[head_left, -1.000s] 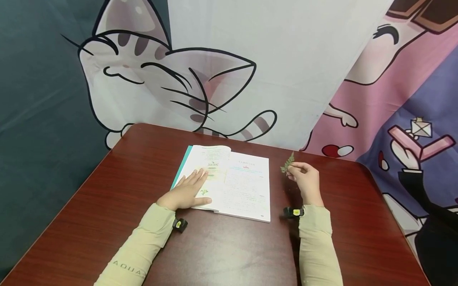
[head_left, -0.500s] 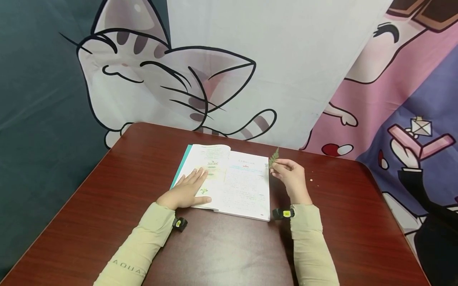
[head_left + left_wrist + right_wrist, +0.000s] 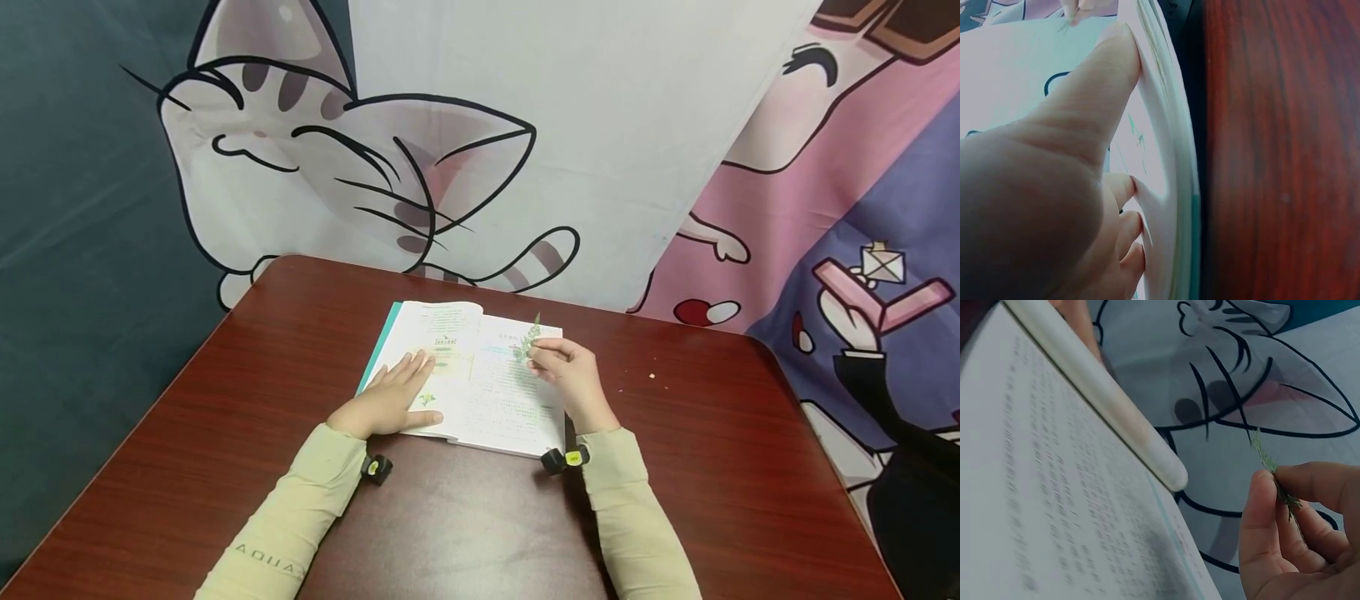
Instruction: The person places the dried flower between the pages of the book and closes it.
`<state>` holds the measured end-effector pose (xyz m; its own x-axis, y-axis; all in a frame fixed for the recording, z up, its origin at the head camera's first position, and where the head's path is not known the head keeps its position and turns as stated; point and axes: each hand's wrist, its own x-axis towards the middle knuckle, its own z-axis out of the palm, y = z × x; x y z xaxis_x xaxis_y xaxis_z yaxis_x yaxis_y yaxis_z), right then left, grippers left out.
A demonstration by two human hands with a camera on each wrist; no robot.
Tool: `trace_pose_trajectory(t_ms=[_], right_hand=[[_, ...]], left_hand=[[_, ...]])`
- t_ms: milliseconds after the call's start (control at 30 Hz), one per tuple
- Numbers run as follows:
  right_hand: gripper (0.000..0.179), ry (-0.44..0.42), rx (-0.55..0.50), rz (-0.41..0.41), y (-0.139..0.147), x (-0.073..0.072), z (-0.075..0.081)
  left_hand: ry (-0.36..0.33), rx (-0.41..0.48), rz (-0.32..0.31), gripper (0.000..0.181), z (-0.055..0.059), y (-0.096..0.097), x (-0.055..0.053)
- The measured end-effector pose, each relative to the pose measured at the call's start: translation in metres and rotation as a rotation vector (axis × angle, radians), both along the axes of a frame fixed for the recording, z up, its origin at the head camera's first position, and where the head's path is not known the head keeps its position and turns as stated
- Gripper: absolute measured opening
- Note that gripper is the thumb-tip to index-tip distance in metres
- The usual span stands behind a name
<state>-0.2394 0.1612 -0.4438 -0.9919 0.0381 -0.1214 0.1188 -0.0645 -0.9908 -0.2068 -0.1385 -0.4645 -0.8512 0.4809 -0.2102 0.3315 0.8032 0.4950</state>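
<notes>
An open book [image 3: 517, 408] with printed pages and a teal cover edge lies on the table. My left hand [image 3: 386, 400] rests flat on its left page, fingers straight and spread; in the left wrist view the thumb [image 3: 1100, 81] lies along the page near the lower edge. Between thumb and index finger my right hand [image 3: 573, 379] pinches a small green fern-like leaf [image 3: 532, 333], over the upper part of the right page. In the right wrist view the leaf [image 3: 1264, 453] points upward from the fingertips, its lower part partly hidden by the fingers.
The dark red wooden table [image 3: 720, 467] extends around the book on all sides. Tiny pale crumbs [image 3: 652, 376] lie right of the right hand. Behind the table hangs a cloth backdrop [image 3: 630, 125] with cartoon figures. A black object [image 3: 915, 517] stands past the right edge.
My right hand has carried the leaf leftward, from beside the book to over its right page. The left hand has stayed on the left page.
</notes>
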Motion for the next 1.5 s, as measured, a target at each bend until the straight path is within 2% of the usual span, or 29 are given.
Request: trace_pose_trajectory(t_ms=[233,433,533,800,1067,1200,1367,1500], right_hand=[[0.021,-0.042,0.105,0.062,-0.015,0.002,-0.014],[0.019,-0.072,0.085,0.090,-0.023,0.006,-0.020],[0.022,-0.112,0.078,0.103,-0.025,0.008,-0.021],[0.021,-0.180,0.110,0.117,-0.028,0.011,-0.022],[0.020,-0.189,0.178,0.184,-0.031,0.012,-0.019],[0.023,-0.171,0.220,0.188,-0.031,0.013,-0.017],[0.027,-0.068,0.351,0.201,-0.032,0.015,-0.012],[0.030,0.007,0.482,0.237,-0.033,0.018,-0.004]], left_hand=[[0.008,0.020,-0.009,0.096,0.005,0.002,0.001],[-0.002,0.020,-0.010,0.095,0.005,0.002,0.002],[-0.001,0.026,-0.011,0.096,0.003,0.001,0.000],[0.017,0.018,-0.003,0.096,-0.014,-0.002,-0.004],[0.014,0.033,-0.009,0.097,-0.013,-0.002,-0.004],[0.009,0.030,-0.007,0.097,-0.012,-0.002,-0.004],[0.001,0.024,-0.007,0.095,-0.009,-0.002,-0.003],[-0.003,0.034,-0.014,0.097,-0.002,-0.001,-0.001]])
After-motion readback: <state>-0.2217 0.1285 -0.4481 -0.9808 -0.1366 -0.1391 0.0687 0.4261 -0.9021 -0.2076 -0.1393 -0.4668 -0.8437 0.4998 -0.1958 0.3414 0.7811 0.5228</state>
